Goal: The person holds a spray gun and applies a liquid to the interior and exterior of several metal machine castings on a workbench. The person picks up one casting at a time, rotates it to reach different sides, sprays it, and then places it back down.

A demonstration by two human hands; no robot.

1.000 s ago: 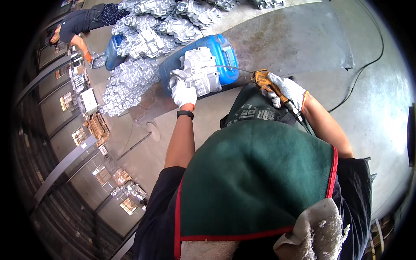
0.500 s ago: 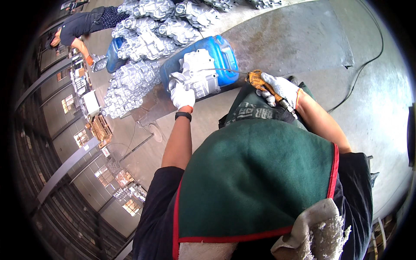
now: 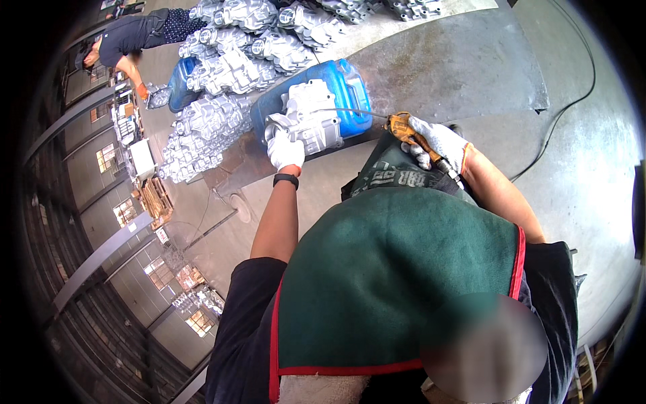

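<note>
A silver cast-metal housing (image 3: 314,120) rests on a blue plastic jerrycan (image 3: 353,101) lying on its side. My left hand (image 3: 285,149), in a white glove, is closed on the housing's near-left end. In my gloved right hand (image 3: 441,143) is a yellow handheld power tool (image 3: 402,126), fingers wrapped round its body. From the tool a long thin metal rod (image 3: 350,110) reaches left to the housing, its far end over the casting's upper face. Whether the rod's tip touches the metal, I cannot tell.
Many similar castings (image 3: 232,67) are piled beyond and left of the jerrycan. The grey metal tabletop (image 3: 464,60) extends right, and a black cable (image 3: 558,114) runs along the floor. At far left a co-worker (image 3: 128,40) bends over another casting (image 3: 158,97) by a second blue container (image 3: 180,84).
The view has shifted slightly. Both hands, the housing and the tool keep almost the same places relative to each other.
</note>
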